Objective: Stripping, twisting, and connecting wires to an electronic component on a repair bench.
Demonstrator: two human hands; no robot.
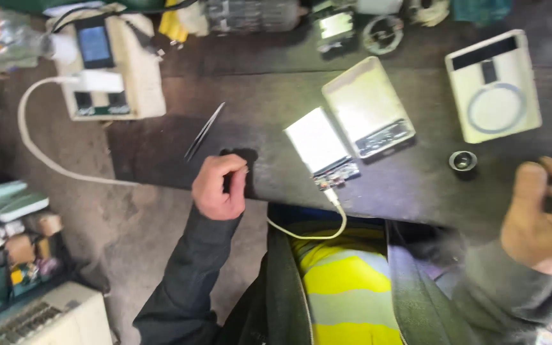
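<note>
Left hand [220,186] rests at the dark bench [416,185] edge, fingers curled into a loose fist, nothing visibly held. Tweezers [203,131] lie at its 12 o'clock, apart. Opened power bank [322,149], white cable [324,225] plugged in, sits at its 3 o'clock. Right hand [541,214], blurred: grip cannot be judged.

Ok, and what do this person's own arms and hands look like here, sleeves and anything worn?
Both hands are bare: no gloves, and no rings or watch that I can make out. The left hand comes out of a long dark grey sleeve with a snug cuff. The right hand has a matching dark sleeve, its ribbed cuff bunched at the wrist. The right side is blurred.
</note>
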